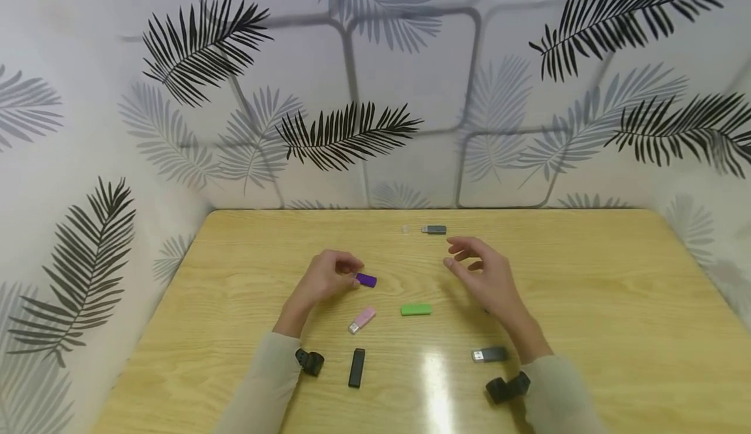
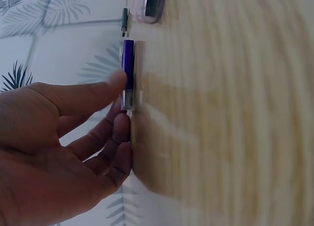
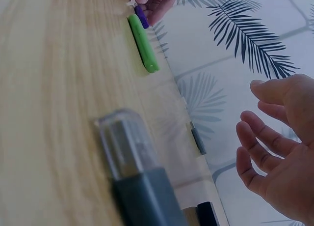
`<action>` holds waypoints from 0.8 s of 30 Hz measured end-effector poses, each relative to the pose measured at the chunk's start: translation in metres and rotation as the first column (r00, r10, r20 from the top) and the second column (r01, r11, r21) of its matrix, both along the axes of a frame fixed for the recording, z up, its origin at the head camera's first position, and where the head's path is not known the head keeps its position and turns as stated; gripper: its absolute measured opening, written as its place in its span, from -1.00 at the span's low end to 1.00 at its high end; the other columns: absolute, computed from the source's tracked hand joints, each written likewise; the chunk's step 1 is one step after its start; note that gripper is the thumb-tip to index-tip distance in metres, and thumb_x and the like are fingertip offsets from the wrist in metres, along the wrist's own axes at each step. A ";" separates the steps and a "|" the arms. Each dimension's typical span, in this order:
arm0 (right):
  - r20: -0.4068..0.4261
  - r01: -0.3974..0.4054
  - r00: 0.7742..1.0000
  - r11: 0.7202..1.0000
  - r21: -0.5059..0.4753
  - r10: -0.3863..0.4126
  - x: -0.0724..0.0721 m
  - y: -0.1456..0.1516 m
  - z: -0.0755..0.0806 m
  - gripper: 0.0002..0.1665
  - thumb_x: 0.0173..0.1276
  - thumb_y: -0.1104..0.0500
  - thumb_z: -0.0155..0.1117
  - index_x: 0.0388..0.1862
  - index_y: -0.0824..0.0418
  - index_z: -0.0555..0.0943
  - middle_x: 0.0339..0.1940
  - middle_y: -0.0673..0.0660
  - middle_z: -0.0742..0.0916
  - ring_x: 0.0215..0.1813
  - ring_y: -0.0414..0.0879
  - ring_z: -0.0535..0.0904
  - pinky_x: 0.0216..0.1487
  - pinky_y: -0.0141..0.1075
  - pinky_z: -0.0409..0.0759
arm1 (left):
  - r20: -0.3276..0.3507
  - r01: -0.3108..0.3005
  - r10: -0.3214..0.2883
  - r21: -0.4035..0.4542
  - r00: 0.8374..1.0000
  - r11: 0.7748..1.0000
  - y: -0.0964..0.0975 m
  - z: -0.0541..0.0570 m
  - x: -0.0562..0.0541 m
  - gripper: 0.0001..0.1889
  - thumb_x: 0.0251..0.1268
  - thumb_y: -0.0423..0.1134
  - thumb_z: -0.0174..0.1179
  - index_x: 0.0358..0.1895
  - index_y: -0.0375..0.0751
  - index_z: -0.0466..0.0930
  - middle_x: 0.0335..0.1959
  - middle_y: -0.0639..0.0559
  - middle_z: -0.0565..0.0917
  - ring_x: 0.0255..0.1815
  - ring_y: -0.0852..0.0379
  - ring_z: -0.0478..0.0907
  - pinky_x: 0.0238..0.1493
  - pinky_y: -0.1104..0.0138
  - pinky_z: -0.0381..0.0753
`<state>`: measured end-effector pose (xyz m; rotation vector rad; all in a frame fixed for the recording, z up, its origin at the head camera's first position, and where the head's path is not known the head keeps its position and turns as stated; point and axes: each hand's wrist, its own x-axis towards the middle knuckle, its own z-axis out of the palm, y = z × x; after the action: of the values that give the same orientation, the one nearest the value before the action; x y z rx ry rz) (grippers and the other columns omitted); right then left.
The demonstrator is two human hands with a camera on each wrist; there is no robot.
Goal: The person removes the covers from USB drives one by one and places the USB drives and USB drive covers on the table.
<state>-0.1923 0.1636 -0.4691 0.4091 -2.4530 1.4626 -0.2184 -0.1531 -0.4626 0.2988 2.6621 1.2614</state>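
Note:
My left hand (image 1: 331,274) is at the left end of a purple USB stick (image 1: 366,280) lying on the table. In the left wrist view the thumb is against the purple USB stick (image 2: 128,59) near its clear end, and I pinch it there; the index fingertip is partly hidden. My right hand (image 1: 484,274) is held above the table, fingers loosely bent and holding nothing. Nearest beyond it lies a grey USB stick (image 1: 435,230) with its metal plug bare, a small clear cap (image 1: 405,229) to its left.
Between the hands lies a green USB stick (image 1: 416,309). A pink one (image 1: 362,320) and a black one (image 1: 356,367) are nearer me. Another dark grey stick (image 1: 489,354) lies by the right wrist. The patterned wall (image 1: 411,173) borders the wooden table's (image 1: 235,290) back edge.

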 end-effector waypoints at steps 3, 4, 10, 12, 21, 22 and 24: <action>0.001 -0.005 1.000 1.000 -0.002 0.005 0.003 -0.004 0.000 -0.59 0.38 0.25 0.45 0.18 0.24 0.65 -0.04 0.23 0.76 -0.03 0.05 0.68 -0.10 0.01 0.65 | -0.017 0.000 -0.001 -0.066 1.000 0.998 0.000 0.000 0.004 -0.78 0.17 -0.51 0.45 -0.11 -0.26 0.79 -0.24 0.01 0.72 -0.23 0.09 0.57 -0.13 0.22 0.62; -0.002 -0.008 1.000 1.000 0.001 0.008 0.005 -0.006 0.000 -0.60 0.39 0.25 0.44 0.18 0.23 0.65 -0.04 0.23 0.76 -0.04 0.06 0.69 -0.10 0.01 0.65 | -0.023 0.001 -0.003 -0.081 1.000 0.997 0.000 0.000 0.005 -0.80 0.18 -0.51 0.44 -0.14 -0.25 0.78 -0.28 0.02 0.70 -0.26 0.10 0.55 -0.17 0.23 0.61; -0.017 -0.033 0.999 0.999 0.018 0.034 0.012 -0.017 -0.001 -0.61 0.37 0.26 0.46 0.16 0.24 0.67 -0.06 0.21 0.77 -0.06 0.03 0.70 -0.11 -0.05 0.66 | -0.074 0.008 -0.016 -0.106 0.997 0.994 0.001 0.000 0.015 -0.86 0.19 -0.54 0.40 -0.22 -0.29 0.76 -0.41 0.03 0.63 -0.36 0.12 0.52 -0.28 0.28 0.57; -0.025 -0.041 0.999 0.999 0.025 0.042 0.014 -0.020 -0.001 -0.60 0.35 0.27 0.48 0.15 0.23 0.67 -0.06 0.20 0.77 -0.06 0.01 0.70 -0.12 -0.06 0.66 | -0.081 0.006 -0.014 -0.098 0.997 0.995 0.001 0.000 0.018 -0.86 0.19 -0.55 0.38 -0.22 -0.30 0.76 -0.41 0.03 0.64 -0.37 0.13 0.52 -0.28 0.27 0.57; -0.106 -0.135 0.984 0.990 0.050 0.140 0.023 -0.038 0.004 -0.55 0.28 0.32 0.53 0.14 0.19 0.67 -0.05 0.14 0.76 -0.06 0.00 0.70 -0.14 0.00 0.70 | -0.084 0.003 -0.002 0.013 0.996 1.000 0.009 0.008 0.030 -0.82 0.24 -0.51 0.38 -0.13 -0.26 0.76 -0.23 -0.04 0.72 -0.21 0.07 0.64 -0.12 0.18 0.68; -0.115 -0.146 0.982 0.988 0.051 0.151 0.023 -0.040 0.003 -0.55 0.28 0.32 0.53 0.15 0.19 0.67 -0.04 0.12 0.75 -0.06 -0.01 0.70 -0.14 -0.01 0.71 | -0.083 0.010 -0.008 0.030 0.997 0.999 0.012 0.010 0.031 -0.82 0.25 -0.51 0.38 -0.12 -0.25 0.76 -0.21 -0.05 0.73 -0.19 0.06 0.65 -0.09 0.17 0.69; -0.134 -0.166 0.976 0.985 0.048 0.171 0.023 -0.044 0.000 -0.56 0.28 0.32 0.52 0.14 0.20 0.67 -0.01 0.11 0.74 -0.08 0.00 0.70 -0.14 -0.03 0.73 | -0.082 0.033 -0.027 0.071 0.996 0.997 0.016 0.013 0.035 -0.82 0.25 -0.52 0.37 -0.12 -0.26 0.76 -0.19 -0.07 0.73 -0.17 0.04 0.67 -0.08 0.17 0.71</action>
<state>-0.1693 0.1197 -0.4690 0.7169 -2.3873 1.4024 -0.1838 -0.1372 -0.4499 0.4073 2.6716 1.3671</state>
